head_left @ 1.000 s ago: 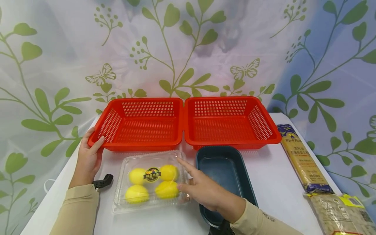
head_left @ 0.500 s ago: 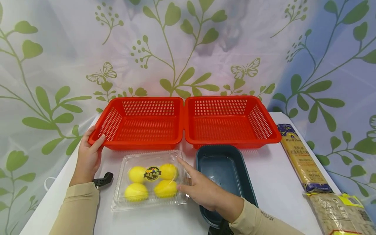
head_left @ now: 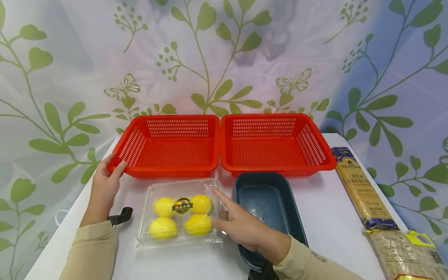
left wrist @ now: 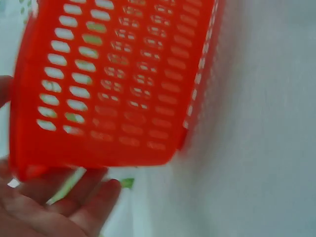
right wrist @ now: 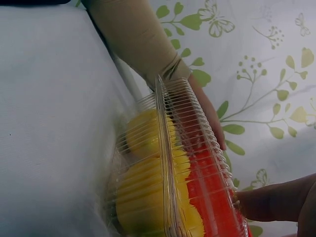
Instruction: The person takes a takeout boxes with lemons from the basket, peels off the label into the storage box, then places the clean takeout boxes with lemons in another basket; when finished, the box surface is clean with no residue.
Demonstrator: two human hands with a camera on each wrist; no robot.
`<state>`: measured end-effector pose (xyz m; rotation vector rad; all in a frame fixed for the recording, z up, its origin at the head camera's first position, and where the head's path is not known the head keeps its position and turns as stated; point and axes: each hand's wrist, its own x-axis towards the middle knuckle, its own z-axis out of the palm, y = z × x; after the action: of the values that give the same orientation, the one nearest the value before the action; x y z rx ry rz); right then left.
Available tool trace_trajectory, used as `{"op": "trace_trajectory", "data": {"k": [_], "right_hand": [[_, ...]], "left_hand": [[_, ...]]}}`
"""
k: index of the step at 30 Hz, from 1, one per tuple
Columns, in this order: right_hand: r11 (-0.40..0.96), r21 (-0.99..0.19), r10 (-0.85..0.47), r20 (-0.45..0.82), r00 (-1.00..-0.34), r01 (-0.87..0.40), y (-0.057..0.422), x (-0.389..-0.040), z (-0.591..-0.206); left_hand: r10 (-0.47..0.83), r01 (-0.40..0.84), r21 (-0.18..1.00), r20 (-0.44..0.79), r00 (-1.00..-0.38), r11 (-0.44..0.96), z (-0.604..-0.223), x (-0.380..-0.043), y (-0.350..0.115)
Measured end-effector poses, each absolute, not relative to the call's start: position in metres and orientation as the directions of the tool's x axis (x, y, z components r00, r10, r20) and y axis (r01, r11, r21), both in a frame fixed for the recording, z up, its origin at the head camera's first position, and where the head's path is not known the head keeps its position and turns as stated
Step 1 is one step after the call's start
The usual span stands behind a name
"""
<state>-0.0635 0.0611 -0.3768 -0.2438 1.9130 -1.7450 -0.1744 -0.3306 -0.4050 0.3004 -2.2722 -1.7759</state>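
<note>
My left hand grips the front left corner of the left red plastic basket, thumb over the rim. The left wrist view shows fingers below the basket's slotted end wall. A clear plastic fruit box lies on the white table in front of that basket. Several yellow lemons are inside, under a lid with a black label. My right hand holds the box's right end, index finger and thumb on the lid. Its other fingers are mostly hidden beside the box.
A second red basket stands right of the first. A dark blue tray lies under my right forearm. At the right edge are a spaghetti packet and a clear bag with beige contents. A patterned curtain hangs behind.
The near right corner of the fruit box has shifted slightly left and settled lower. Both hands keep nearly the same places.
</note>
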Motion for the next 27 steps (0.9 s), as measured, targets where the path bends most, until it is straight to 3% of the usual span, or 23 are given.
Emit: {"op": "trace_trajectory", "data": {"k": [4,8,11,16,21,27], "right_hand": [[0.153,-0.962,-0.465,-0.273,-0.842,0.227,0.061,-0.064,-0.377],[0.159,-0.963,-0.462,-0.266,-0.846,0.216,0.061,-0.064,-0.378],[0.167,-0.965,-0.459,-0.257,-0.851,0.202,0.061,-0.063,-0.378],[0.171,-0.967,-0.450,-0.249,-0.858,0.190,0.060,-0.063,-0.378],[0.175,-0.963,-0.438,-0.263,-0.860,0.206,0.058,-0.063,-0.376],[0.182,-0.960,-0.430,-0.271,-0.861,0.212,0.056,-0.062,-0.374]], "left_hand": [[-0.184,-0.090,0.881,-0.003,-0.983,0.465,-0.399,-0.165,-0.325],[0.027,-0.060,0.833,-0.090,-0.996,0.550,-0.398,-0.150,-0.320],[0.105,-0.041,0.814,-0.124,-0.987,0.579,-0.402,-0.135,-0.315],[0.268,0.089,0.826,-0.077,-0.960,0.556,-0.408,-0.108,-0.310],[0.510,0.277,0.880,0.046,-0.859,0.386,-0.417,-0.092,-0.308],[0.545,0.299,0.893,0.075,-0.835,0.336,-0.422,-0.088,-0.298]]}}
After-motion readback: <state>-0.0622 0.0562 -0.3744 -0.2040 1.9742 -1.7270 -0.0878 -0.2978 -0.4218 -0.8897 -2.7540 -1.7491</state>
